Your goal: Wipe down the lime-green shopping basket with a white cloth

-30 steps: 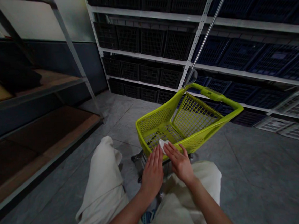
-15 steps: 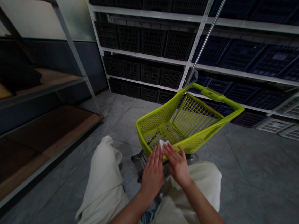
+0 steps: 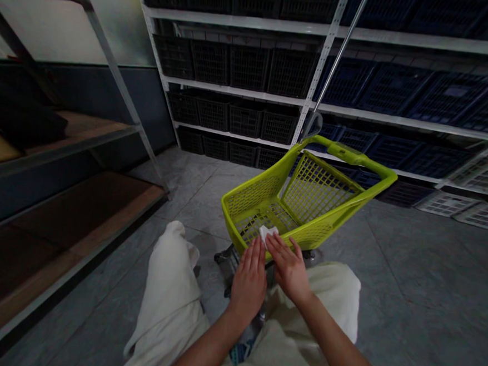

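A small lime-green plastic shopping cart (image 3: 310,193) stands on the grey floor right in front of my knees. My left hand (image 3: 249,281) lies flat with its fingers stretched out against the cart's near rim. My right hand (image 3: 289,267) rests beside it, fingers extended, pressing a small white cloth (image 3: 266,232) onto that rim. Only a corner of the cloth shows beyond my fingertips. My legs in cream trousers (image 3: 169,295) frame the cart's base.
White metal shelving (image 3: 316,107) full of dark plastic crates (image 3: 247,66) runs along the back wall. A wooden-boarded rack (image 3: 70,215) stands at the left. A metal pole (image 3: 336,58) leans behind the cart. White crates (image 3: 476,210) sit on the floor at far right.
Both hands have shifted slightly toward me and left along the cart's rim with the cloth. The cart has stayed put.
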A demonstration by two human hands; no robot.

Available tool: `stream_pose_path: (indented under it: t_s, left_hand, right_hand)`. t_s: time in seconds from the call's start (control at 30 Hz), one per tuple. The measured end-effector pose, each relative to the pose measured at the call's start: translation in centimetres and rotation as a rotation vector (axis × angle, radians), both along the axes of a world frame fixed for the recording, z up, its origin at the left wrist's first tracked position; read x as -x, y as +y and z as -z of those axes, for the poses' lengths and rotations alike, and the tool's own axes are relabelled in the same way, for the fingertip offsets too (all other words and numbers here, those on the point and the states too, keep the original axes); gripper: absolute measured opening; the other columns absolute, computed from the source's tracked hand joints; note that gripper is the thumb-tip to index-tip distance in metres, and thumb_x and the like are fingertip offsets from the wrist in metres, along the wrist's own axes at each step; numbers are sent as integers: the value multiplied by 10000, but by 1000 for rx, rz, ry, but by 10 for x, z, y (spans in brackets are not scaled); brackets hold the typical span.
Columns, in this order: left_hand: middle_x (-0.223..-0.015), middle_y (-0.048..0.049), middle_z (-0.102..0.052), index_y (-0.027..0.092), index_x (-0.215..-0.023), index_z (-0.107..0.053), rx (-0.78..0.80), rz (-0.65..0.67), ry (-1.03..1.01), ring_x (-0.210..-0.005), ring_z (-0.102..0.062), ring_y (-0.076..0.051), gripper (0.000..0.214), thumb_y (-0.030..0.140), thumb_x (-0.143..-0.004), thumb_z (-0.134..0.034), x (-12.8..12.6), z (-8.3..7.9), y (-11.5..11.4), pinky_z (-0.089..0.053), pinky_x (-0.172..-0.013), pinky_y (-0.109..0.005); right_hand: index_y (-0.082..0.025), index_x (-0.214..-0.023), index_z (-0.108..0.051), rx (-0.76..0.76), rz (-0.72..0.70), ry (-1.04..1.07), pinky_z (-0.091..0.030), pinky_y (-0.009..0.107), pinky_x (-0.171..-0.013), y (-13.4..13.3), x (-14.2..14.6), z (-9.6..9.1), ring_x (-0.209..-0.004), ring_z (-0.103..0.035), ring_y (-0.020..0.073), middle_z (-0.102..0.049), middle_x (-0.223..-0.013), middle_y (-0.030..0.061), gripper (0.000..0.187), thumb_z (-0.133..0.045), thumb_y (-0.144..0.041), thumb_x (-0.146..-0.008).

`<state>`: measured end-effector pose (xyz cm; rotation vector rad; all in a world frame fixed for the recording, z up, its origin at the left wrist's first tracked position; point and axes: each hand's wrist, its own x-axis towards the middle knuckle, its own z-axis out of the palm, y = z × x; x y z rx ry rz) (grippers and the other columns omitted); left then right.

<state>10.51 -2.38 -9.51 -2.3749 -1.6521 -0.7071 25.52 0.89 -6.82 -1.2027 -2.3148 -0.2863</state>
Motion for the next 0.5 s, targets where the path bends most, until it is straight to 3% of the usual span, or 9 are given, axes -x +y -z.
stream_pose_path:
  t_s: [0.07,0.2,0.3,0.43,0.5]
  left_hand:
    - [-1628,-175,-223,69,-1571,-10,10,-4,16,-1499,-250,-271,797,146,-899,-432,1,-1,0,-336,-1182,-433]
    - [-1630,-168,-218,55,-1570,-57,20,-9,33,-1503,-239,-262,772,158,-905,-436,-1,-4,-1,-322,-1191,-408]
    - [-1628,-173,-224,45,-1566,-94,18,-20,32,-1504,-229,-280,760,171,-904,-447,-3,-3,-2,-315,-1193,-420]
    - [-1615,-186,-258,30,-1561,-104,6,-27,41,-1502,-236,-280,753,154,-902,-446,-3,-2,-2,-318,-1194,-428]
    - [-1613,-184,-265,27,-1558,-123,4,-25,48,-1500,-243,-278,740,149,-902,-444,-1,-2,-2,-317,-1196,-423]
  right_hand:
    - [-242,-1468,-437,-5,10,-18,-153,458,-1214,10,-20,-5,-1401,-447,180,-574,-1434,56,711,-404,-13,-795]
    - [-262,-1412,-503,-71,269,38,-174,514,-1193,36,-63,-9,-1376,-482,217,-620,-1384,42,690,-418,-8,-776]
    - [-234,-1418,-496,-78,355,82,-197,501,-1188,30,-48,-3,-1383,-474,224,-613,-1390,60,688,-421,-11,-771]
    - [-203,-1452,-451,-15,126,44,-170,431,-1209,0,1,3,-1427,-410,186,-548,-1458,69,694,-410,-15,-786]
    - [-218,-1452,-450,1,29,5,-136,428,-1219,-3,4,2,-1424,-414,173,-546,-1460,63,688,-411,-16,-796]
